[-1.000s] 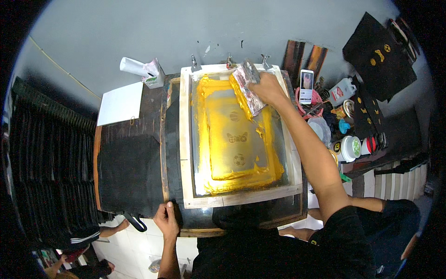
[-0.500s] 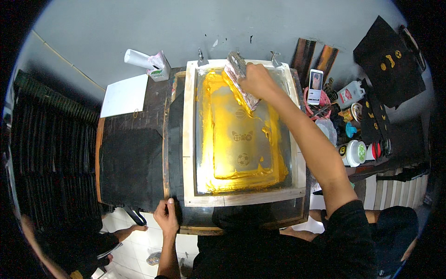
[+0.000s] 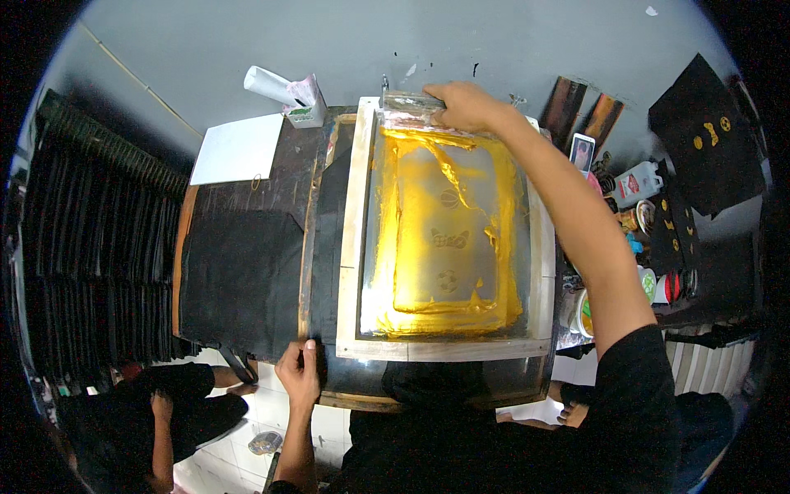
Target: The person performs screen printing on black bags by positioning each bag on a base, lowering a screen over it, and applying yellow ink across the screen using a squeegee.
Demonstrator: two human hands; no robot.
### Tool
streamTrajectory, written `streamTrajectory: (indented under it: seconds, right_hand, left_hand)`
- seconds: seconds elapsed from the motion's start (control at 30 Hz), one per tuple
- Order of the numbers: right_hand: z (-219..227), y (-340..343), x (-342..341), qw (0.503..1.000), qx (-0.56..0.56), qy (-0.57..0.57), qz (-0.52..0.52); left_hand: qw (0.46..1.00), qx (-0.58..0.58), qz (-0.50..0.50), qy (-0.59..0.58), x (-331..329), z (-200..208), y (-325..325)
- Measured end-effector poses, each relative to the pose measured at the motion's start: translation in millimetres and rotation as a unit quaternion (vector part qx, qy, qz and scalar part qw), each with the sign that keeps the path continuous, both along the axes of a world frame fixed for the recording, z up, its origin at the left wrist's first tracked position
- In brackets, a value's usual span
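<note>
A wooden-framed printing screen (image 3: pixel 444 352) lies on the table, its mesh (image 3: pixel 448 206) smeared with thick gold ink around faint ball and bone-like motifs. My right hand (image 3: pixel 469 105) is closed on a squeegee (image 3: pixel 411 107), which lies crosswise at the screen's far end. A ridge of gold ink runs near its blade, and a strand of ink trails down toward the middle. With fingers curled and thumb on top, my left hand (image 3: pixel 298 370) grips the table's front edge, beside a wooden strip (image 3: pixel 306 272) and black fabric (image 3: pixel 243 263).
Stacked black fabric pieces (image 3: pixel 99 247) fill the left side. A white board (image 3: pixel 237 148) and a white box (image 3: pixel 306 111) stand at the back left. On the right are a phone (image 3: pixel 582 152), a white jug (image 3: pixel 638 183), tubs and printed black cloth (image 3: pixel 708 136). Other people sit on both sides.
My right hand has moved the squeegee away from me to the screen's far end and turned it crosswise. My left hand stays at the edge. The view has shifted slightly.
</note>
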State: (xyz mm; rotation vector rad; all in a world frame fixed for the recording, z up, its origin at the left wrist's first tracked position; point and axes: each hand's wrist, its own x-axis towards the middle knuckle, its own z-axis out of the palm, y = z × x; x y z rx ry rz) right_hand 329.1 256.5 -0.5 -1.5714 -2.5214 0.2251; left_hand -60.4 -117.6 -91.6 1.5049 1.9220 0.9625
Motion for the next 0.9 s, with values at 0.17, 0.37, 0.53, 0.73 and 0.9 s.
streamTrajectory:
  seconds: [0.17, 0.37, 0.53, 0.73, 0.9]
  right_hand:
    - [26, -1, -9, 0.99, -0.097, -0.028, 0.097]
    - [21, -63, -28, 0.973, -0.101, -0.049, 0.199]
    - [16, -126, -51, 0.959, -0.095, -0.045, 0.264]
    - [8, -186, -68, 0.933, -0.093, -0.047, 0.345]
    - [18, -201, -42, 0.927, -0.093, -0.049, 0.359]
  left_hand:
    - [1.0, 0.007, 0.003, 0.004, -6, -8, -5]
    - [0.999, 0.005, -0.001, 0.035, -3, -4, -1]
    - [1.0, -0.003, 0.006, 0.013, -2, -5, -3]
    - [1.0, -0.002, 0.003, -0.007, -4, -4, -2]
    - [1.0, 0.007, 0.004, 0.015, -3, -3, -3]
